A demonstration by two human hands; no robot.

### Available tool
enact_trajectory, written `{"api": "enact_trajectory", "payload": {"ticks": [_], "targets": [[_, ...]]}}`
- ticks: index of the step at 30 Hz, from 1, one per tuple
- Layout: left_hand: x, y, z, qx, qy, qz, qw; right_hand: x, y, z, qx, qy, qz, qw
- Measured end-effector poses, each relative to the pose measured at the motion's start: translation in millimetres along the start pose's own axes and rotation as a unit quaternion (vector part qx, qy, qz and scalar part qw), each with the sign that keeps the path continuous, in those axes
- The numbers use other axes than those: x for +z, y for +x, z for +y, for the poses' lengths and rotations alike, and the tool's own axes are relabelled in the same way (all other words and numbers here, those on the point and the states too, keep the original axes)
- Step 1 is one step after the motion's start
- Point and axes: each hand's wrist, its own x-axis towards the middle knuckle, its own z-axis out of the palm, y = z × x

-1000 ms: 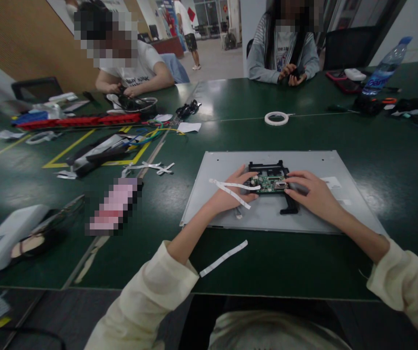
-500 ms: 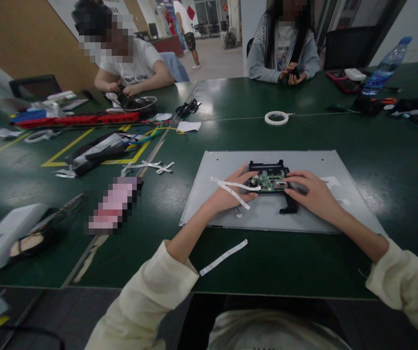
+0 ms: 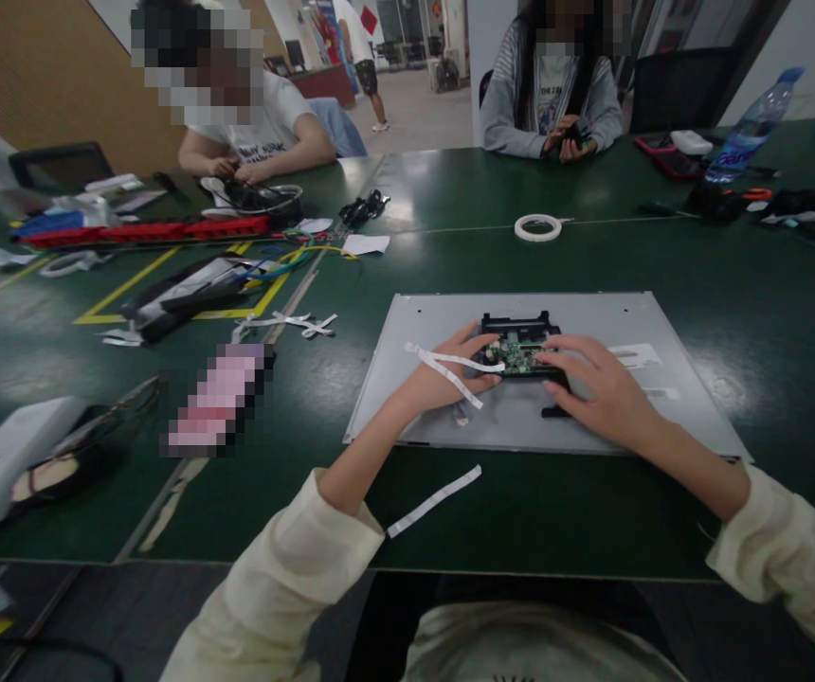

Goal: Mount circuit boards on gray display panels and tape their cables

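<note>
A green circuit board (image 3: 516, 357) sits against a black plastic bracket (image 3: 521, 322) on a large grey metal-backed panel (image 3: 393, 327). My left hand (image 3: 446, 374) grips the left side of the board between thumb and fingers. White tape strips (image 3: 450, 360) cling to the back of that hand. From the right, my right hand (image 3: 603, 388) reaches over the board, its fingertips on the right part and its thumb near the lower edge. These fingers hide the board's right end and part of the bracket's lower arm.
One loose tape strip (image 3: 436, 502) lies near the green table's (image 3: 556, 530) front edge. Left of the panel are a phone (image 3: 219, 398) and more tape strips (image 3: 300, 322). A tape roll (image 3: 537, 228) lies beyond the panel, with a water bottle (image 3: 752, 133) at far right. Two people sit opposite.
My right fingers have slid left and further over the board's right end, covering the connector seen earlier. My left hand keeps its place. The whole view has shifted slightly.
</note>
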Motion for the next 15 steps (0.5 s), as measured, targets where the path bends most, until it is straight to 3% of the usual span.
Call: {"api": "enact_trajectory", "payload": {"ticks": [3,6,9,15], "targets": [[1.5,0.0,-2.5,0.009,0.006,0.0,1.0,3.3,1.4,-37.2,-0.169,0.024,-0.065,0.983],[0.3,-0.6,-1.8,0.016,0.006,-0.005,1.0,15.7,-0.7,-70.9,-0.262,0.037,-0.1,0.959],[-2.0,-1.4,0.7,0.018,0.008,-0.011,1.0,29.1,-1.7,-90.8,-0.289,0.022,-0.123,0.949],[-4.3,-1.9,3.4,0.017,0.007,-0.009,1.0,39.6,13.7,-107.0,-0.289,-0.049,-0.156,0.943]]}}
